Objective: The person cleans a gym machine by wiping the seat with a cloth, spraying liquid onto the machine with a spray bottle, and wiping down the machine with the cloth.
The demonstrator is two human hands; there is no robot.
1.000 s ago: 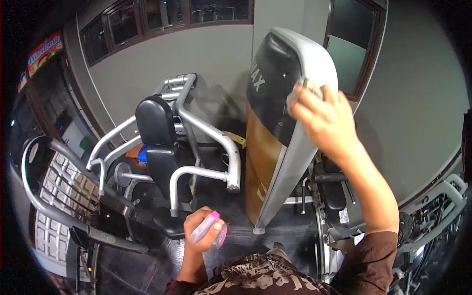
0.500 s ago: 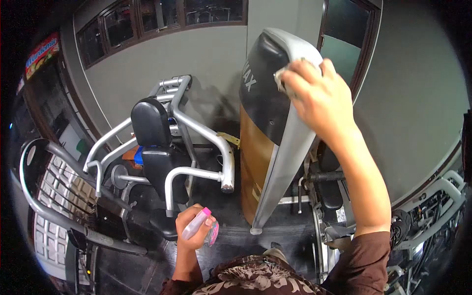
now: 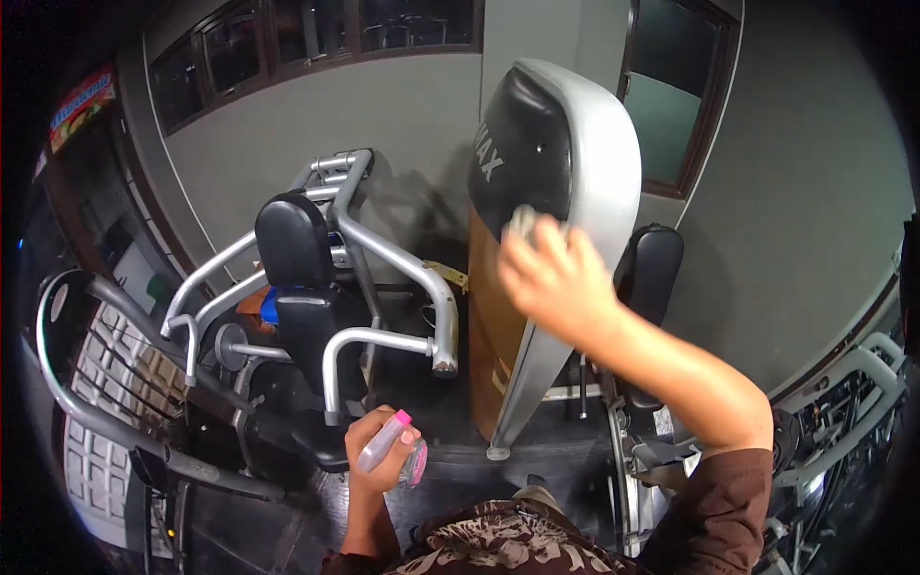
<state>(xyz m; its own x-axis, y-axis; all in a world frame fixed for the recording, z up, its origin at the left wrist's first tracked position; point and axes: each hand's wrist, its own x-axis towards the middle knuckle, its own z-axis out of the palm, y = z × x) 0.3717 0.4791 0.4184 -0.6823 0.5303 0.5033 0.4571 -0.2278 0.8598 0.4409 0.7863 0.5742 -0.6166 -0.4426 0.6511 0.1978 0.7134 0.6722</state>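
My right hand [image 3: 558, 273] is closed on a greyish cloth [image 3: 522, 222], which touches the lower part of the black panel [image 3: 522, 144] on a tall gym machine cover. That cover has a rounded silver edge [image 3: 613, 144] and a yellow-brown lower side [image 3: 491, 307]. Low in front of my body, my left hand [image 3: 376, 455] is wrapped round a spray bottle [image 3: 383, 443] with a pink nozzle tip. Part of the bottle is hidden behind the fingers.
Left of the cover stands a seated press machine with a black padded backrest [image 3: 292, 240] and silver tube arms [image 3: 446, 321]. Another black pad [image 3: 656, 273] is behind the cover on the right. Silver machine frames [image 3: 853, 412] line the right side, and a curved handrail [image 3: 57, 335] the left.
My right hand has moved down and left with the cloth, from the cover's silver upper edge to the lower black panel. My left hand stays nearly still with the spray bottle.
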